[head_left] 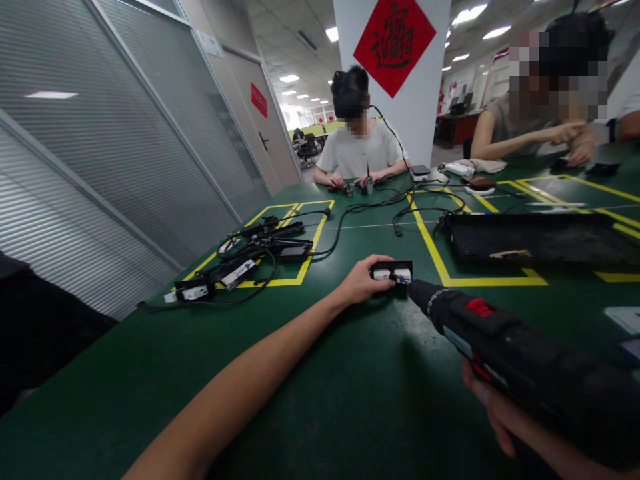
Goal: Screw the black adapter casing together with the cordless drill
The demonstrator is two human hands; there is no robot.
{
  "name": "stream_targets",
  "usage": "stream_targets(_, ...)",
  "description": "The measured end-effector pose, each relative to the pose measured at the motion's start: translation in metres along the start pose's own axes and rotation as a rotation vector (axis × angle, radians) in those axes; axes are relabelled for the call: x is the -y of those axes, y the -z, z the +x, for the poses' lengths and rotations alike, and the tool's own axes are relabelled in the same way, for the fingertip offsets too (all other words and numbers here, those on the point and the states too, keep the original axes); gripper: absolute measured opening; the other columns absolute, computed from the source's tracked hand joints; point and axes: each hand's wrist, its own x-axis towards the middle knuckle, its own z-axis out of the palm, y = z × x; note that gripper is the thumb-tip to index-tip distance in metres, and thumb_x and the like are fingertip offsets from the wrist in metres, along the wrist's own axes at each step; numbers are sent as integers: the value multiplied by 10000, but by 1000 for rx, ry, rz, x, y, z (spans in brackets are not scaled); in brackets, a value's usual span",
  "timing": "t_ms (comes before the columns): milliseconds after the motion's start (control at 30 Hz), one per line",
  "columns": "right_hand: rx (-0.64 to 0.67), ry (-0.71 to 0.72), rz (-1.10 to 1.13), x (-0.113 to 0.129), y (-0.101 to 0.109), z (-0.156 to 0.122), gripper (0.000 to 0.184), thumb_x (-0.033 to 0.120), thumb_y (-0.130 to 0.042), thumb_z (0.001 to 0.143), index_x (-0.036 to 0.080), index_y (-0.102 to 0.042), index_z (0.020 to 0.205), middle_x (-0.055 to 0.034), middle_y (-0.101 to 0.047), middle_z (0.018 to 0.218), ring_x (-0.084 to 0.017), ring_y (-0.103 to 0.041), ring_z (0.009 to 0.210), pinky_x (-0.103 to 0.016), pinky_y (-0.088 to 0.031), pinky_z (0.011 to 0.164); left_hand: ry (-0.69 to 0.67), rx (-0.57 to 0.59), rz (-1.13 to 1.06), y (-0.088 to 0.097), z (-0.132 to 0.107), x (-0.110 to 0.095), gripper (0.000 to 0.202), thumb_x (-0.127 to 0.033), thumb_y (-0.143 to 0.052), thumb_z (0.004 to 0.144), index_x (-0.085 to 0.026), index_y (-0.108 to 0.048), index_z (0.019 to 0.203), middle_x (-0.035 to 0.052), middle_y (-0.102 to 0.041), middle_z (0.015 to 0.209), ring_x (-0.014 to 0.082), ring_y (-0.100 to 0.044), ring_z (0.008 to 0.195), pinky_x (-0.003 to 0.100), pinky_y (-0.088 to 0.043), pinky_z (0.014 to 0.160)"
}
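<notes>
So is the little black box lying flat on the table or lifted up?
Lying flat. The little black box rests on the green table, the left hand holding it there while the screwdriver tip meets it.

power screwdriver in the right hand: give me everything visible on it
The power screwdriver is a black, plastic-looking tool with a ribbed collar near the nose and a red switch on top. It lies nearly level, nose pointing up-left, tip meeting the small black adapter block on the green table. The right hand grips it from below; the left hand steadies the block. Its rear runs out of frame.
</notes>
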Motion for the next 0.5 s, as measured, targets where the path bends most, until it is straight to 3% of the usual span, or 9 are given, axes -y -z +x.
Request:
stream_targets(100, -40, 3, -112, 27, 8, 0, 436, 244, -613, 707, 242, -334, 373, 72, -440, 293, -108, -515, 261, -201, -453, 302, -11, -2, 16, 1, 0, -1, 572, -246, -680, 641, -146, -487, 1170, 67, -596, 939, 102, -559, 742, 232, -444, 686)
stream_targets(167, -12, 40, -165, 40, 14, 0, 345, 235, -607, 701, 252, -432, 403, 68, -488, 293, -111, -526, 273, -211, -484, 344, -18, -6, 28, 1, -1, -2, 567, -250, -679, 644, -143, -490, 1167, 66, -597, 933, 101, -557, 739, 234, -444, 692)
stream_targets(267, 12, 51, -185, 45, 15, 2, 91, 249, -572, 707, 262, -571, 616, 78, -532, 305, -129, -534, 273, -220, -459, 314, -25, -3, 23, 1, -1, -2, 566, -256, -676, 649, -142, -487, 1170, 65, -598, 925, 102, -556, 740, 234, -444, 693)
stream_targets(500, -36, 8, -154, 33, 2, 1, 112, 356, -520, 701, 275, -470, 643, 91, -477, 277, -144, -513, 252, -253, -456, 311, -14, -22, 22, 0, 0, 0, 553, -247, -676, 645, -150, -500, 1161, 66, -596, 953, 111, -564, 765, 232, -446, 698)
